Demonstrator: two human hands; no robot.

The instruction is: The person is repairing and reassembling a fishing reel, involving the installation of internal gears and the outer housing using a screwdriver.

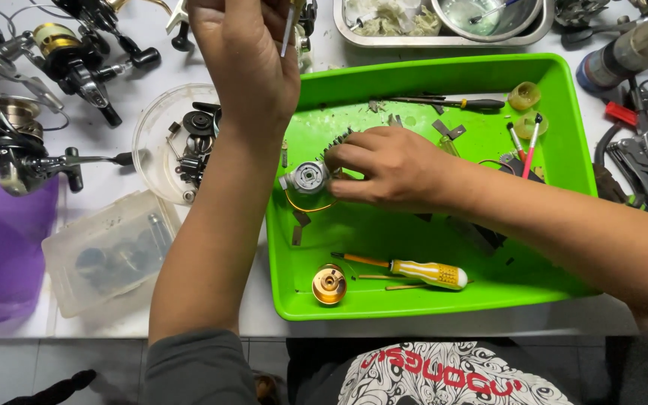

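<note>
A: A small silver round part (310, 178) is pinched at the fingertips of the right hand (391, 166), low over the middle of the green tray (429, 300). A dark toothed piece (339, 140) is seen just behind those fingers, touching or nearly so; which cannot be told.

B: And the left hand (245, 64) is raised above the tray's far left corner, closed around a thin pale stick (288, 34). What its tip carries is not shown.

A: An orange wire (305, 206) is looped under the silver part. The step in hand is judged to be fine work on that part: it is steadied by one grip while a tool is held ready in the other.

B: Agreed. What is called for, by that reading, is a careful lowering of the stick onto the part, with the part kept level and still.

A: Around it, a yellow-handled screwdriver (429, 274) is laid near the tray's front edge, a gold spool (329, 284) beside it, both well apart from the hands.

B: A black-handled screwdriver (459, 103) is laid at the back. Left of the tray, on the white worktop (136, 67), a clear round dish (151, 142) of dark parts and several fishing reels (16, 142) are seen.
</note>
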